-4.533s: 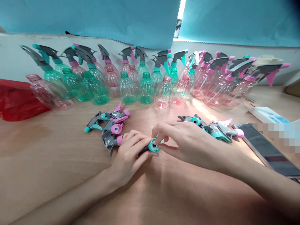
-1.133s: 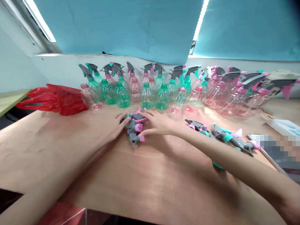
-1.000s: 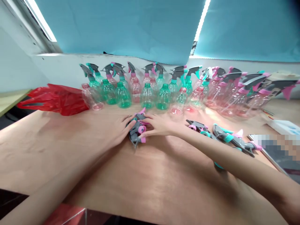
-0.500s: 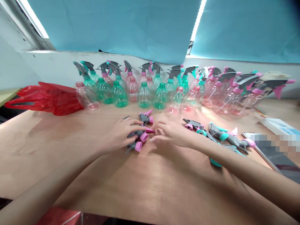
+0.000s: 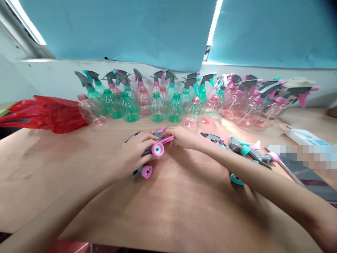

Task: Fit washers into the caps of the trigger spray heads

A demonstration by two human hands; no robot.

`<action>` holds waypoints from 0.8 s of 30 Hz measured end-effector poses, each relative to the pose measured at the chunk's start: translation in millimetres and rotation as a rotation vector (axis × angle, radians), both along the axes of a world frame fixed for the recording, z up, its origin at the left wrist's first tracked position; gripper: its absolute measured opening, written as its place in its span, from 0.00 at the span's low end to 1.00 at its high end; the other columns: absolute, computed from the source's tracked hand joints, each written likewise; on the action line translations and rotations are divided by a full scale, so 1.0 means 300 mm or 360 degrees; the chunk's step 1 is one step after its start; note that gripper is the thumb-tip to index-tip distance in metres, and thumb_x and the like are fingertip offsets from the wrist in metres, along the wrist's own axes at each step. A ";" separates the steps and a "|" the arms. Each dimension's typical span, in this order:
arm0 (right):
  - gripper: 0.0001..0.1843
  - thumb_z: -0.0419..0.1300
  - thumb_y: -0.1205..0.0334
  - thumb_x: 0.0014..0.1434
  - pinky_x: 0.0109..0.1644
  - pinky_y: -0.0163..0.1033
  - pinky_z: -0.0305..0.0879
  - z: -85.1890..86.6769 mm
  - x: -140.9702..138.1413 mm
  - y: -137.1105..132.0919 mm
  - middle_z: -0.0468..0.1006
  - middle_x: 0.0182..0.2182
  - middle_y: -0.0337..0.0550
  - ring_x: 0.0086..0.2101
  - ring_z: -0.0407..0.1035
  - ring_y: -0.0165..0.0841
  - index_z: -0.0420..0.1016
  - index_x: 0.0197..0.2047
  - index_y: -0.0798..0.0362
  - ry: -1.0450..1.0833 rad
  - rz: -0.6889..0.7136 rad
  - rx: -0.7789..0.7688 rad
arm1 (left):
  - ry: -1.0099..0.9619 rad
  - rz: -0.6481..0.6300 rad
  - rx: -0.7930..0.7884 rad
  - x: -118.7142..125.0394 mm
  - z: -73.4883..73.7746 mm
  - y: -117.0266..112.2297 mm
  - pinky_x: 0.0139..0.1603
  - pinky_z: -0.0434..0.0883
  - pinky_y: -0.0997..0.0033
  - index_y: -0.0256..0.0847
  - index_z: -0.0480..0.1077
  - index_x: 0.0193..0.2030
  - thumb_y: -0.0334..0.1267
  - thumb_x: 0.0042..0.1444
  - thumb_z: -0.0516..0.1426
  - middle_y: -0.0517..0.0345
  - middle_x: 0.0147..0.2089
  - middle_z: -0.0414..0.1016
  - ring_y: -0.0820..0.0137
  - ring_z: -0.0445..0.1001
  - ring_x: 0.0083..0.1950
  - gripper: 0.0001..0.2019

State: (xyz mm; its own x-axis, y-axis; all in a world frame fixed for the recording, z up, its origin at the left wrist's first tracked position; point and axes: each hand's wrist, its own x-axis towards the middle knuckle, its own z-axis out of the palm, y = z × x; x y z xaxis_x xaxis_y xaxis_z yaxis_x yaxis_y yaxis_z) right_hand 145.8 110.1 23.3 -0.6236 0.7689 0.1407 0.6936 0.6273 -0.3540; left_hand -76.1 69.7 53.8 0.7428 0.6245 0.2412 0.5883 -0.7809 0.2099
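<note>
My left hand (image 5: pixel 135 153) is closed over a grey trigger spray head (image 5: pixel 158 149), whose pink collar faces me with its opening showing. Just below lies another spray head with a pink collar (image 5: pixel 146 172), partly under the hand. My right hand (image 5: pixel 180 137) has its fingers curled at the far side of the cluster, on a grey spray head with a pink trigger (image 5: pixel 159 134); its fingertips are partly hidden. The tip of a teal-edged spray head (image 5: pixel 131 137) shows behind my left hand.
Several pink and green bottles (image 5: pixel 157 109) line the back, many with spray heads fitted. A red plastic bag (image 5: pixel 50 114) lies left. Loose spray heads (image 5: pixel 246 151), a phone (image 5: pixel 302 172) and a white box (image 5: pixel 306 137) lie right, partly behind my right forearm.
My right hand has moved forward onto the far spray head. Under my left hand, one pink collar has turned to face me, and the nearest spray head has shifted left and nearer.
</note>
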 end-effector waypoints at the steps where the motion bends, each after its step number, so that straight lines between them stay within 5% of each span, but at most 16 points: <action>1: 0.18 0.56 0.57 0.63 0.47 0.49 0.69 0.011 0.008 -0.019 0.70 0.51 0.48 0.45 0.70 0.37 0.67 0.54 0.53 0.0001 0.0013 -0.0027 | -0.0058 0.0004 -0.0013 -0.004 0.015 -0.021 0.53 0.68 0.57 0.45 0.70 0.50 0.40 0.61 0.52 0.54 0.54 0.71 0.60 0.69 0.54 0.12; 6: 0.09 0.56 0.65 0.62 0.44 0.41 0.69 0.094 0.064 -0.146 0.79 0.40 0.41 0.39 0.73 0.33 0.74 0.44 0.50 0.0018 0.0002 -0.0138 | -0.0381 0.0063 0.0004 0.034 0.055 -0.106 0.51 0.68 0.64 0.49 0.71 0.46 0.36 0.57 0.57 0.62 0.51 0.72 0.64 0.71 0.51 0.10; 13: 0.08 0.53 0.60 0.62 0.35 0.38 0.65 0.203 0.203 -0.342 0.79 0.36 0.40 0.35 0.72 0.34 0.73 0.40 0.49 0.0157 -0.0384 -0.0015 | -0.0455 0.0078 -0.0057 0.167 -0.005 -0.109 0.51 0.68 0.61 0.46 0.72 0.45 0.40 0.59 0.58 0.58 0.50 0.71 0.63 0.69 0.50 0.08; 24: 0.04 0.57 0.61 0.60 0.29 0.33 0.60 0.177 0.225 -0.375 0.73 0.29 0.38 0.30 0.66 0.28 0.70 0.36 0.52 0.0255 -0.0193 -0.0188 | -0.0600 -0.0135 -0.0107 0.311 -0.120 -0.114 0.56 0.65 0.52 0.40 0.72 0.43 0.31 0.58 0.58 0.54 0.46 0.72 0.63 0.69 0.47 0.07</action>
